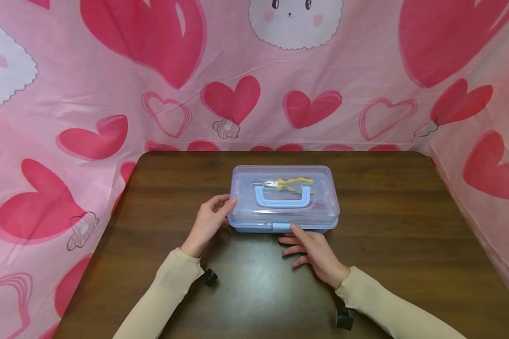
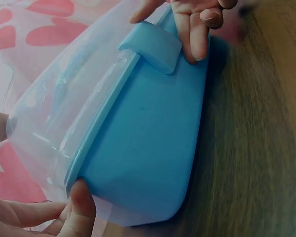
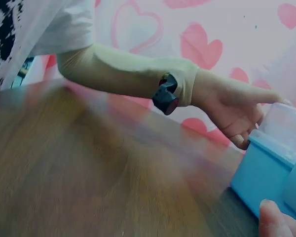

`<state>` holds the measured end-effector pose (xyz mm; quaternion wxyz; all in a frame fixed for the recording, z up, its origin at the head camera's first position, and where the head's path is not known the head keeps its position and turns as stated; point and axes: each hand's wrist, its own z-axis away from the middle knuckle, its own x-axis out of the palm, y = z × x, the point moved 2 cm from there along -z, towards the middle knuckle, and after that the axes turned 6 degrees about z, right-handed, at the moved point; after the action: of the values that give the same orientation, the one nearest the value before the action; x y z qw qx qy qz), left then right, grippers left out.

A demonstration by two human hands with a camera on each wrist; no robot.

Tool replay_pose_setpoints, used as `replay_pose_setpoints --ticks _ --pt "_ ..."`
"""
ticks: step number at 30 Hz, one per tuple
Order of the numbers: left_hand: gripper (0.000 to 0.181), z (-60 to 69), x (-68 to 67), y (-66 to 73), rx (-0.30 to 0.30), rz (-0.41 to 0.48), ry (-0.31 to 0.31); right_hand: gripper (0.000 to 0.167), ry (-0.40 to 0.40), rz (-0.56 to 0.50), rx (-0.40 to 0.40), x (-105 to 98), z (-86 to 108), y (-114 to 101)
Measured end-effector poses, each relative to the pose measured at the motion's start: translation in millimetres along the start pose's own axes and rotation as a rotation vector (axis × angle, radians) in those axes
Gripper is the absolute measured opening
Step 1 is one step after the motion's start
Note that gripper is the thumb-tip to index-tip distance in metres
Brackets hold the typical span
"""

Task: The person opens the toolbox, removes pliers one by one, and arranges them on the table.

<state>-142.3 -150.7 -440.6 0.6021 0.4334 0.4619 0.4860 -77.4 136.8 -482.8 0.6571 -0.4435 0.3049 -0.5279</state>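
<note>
A toolbox (image 1: 324, 213) with a clear lid (image 2: 54, 123) and a blue base (image 2: 143, 133) sits on the table, lid down. Through the lid show yellow-handled pliers (image 1: 294, 181). A light blue handle (image 1: 283, 202) lies flat on top. At the box's left end, my left hand (image 1: 209, 219) grips the lid's corner, thumb on top and a fingertip under the rim. The thumb of my right hand (image 1: 316, 252) touches the blue front latch (image 2: 153, 47); its other fingers are spread loosely below. Whether the latch is fastened, I cannot tell.
The brown wooden table (image 1: 403, 263) carries the box near its middle. Pink cloth (image 1: 343, 70) with hearts hangs behind it and at both sides. A black wrist device (image 3: 166, 94) is strapped over the left sleeve.
</note>
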Motion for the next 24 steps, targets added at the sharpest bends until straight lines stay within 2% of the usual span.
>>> replay_pose_setpoints --ticks 6,11,24 --pt "0.049 -1.3 2.5 -2.6 0.007 0.037 0.022 0.071 0.051 -0.049 0.061 3.6 -4.0 3.1" --pt "0.048 -1.6 6.5 -4.0 0.003 0.045 0.035 0.071 0.093 -0.061 0.064 2.9 -3.7 4.6" --pt "0.048 -1.8 7.2 -6.1 -0.008 0.049 0.034 0.066 0.094 -0.096 0.067 2.3 -5.0 1.1"
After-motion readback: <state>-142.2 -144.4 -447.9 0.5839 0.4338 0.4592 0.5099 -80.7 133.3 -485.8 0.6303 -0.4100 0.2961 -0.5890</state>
